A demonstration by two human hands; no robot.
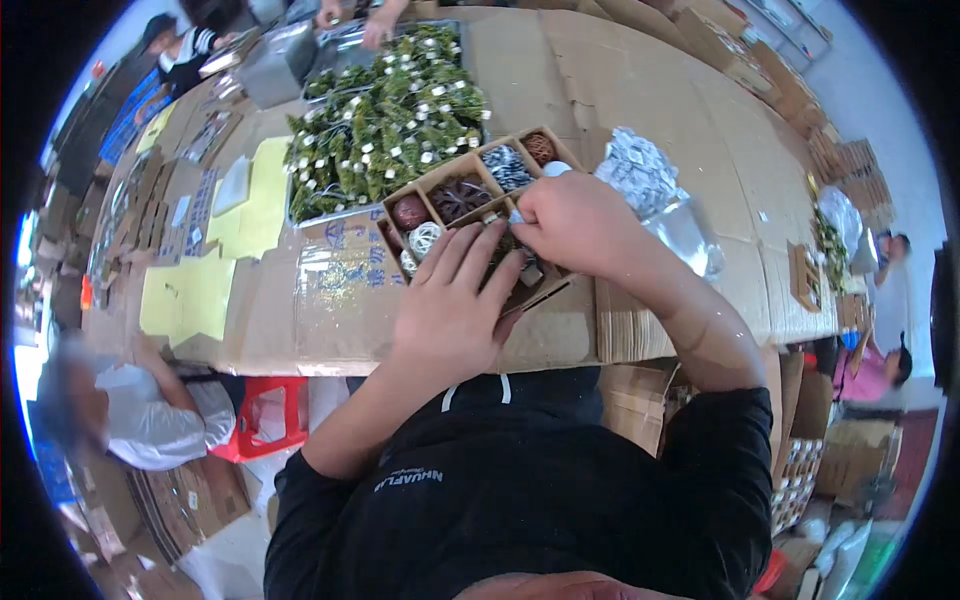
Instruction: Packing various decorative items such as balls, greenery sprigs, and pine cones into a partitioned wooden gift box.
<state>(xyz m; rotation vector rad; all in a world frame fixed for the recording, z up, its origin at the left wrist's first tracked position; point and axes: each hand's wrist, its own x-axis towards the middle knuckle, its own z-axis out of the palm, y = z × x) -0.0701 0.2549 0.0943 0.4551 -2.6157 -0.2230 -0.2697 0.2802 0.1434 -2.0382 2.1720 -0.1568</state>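
Note:
A divided wooden box (446,172) lies on the cardboard-covered table in front of me, slightly tilted in view. Its compartments hold a red-brown ball (410,211), a white woven ball (425,238), a dark brown petalled ornament (460,198), a blue-and-white ball (507,168) and a brown woven ball (540,148). My left hand (447,305) is open, its spread fingers lying across the near left compartments. My right hand (580,222) is closed over the right part, fingertips pinched down into the box. What they hold is hidden, and both hands cover the near compartments.
A metal tray (350,216) heaped with green sprigs with white tips sits beyond the box. Crumpled silver foil (637,170) lies to the right, yellow sheets (190,297) to the left. Another person's hands (380,25) are at the tray's far end. A red stool (268,420) stands left.

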